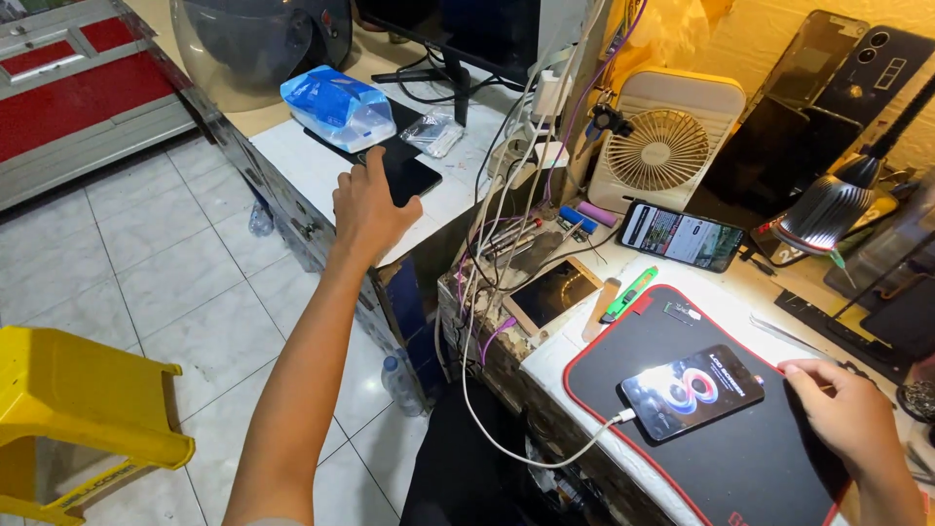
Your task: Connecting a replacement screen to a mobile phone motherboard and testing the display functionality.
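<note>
Stretched out from the bottom of the frame, left hand (372,206) over the white side counter (292,161) — fingers loosely open, fingertips touching the near edge of a dark phone (407,178) lying flat there, not gripping it. Lies just ahead of the hand and slightly toward the main bench, long axis slanting away toward the blue wipes pack (338,105) beyond. Far nearer to the left hand than to the right. Over on the black mat (740,458), right hand (840,409) resting with fingers curled, thumb and fingertips at the far end of a lit phone (692,392) — touching, not lifting. White cable (531,453) plugged into its near end. Small fan (665,144) and desk lamp (828,209) behind, well apart.
</note>
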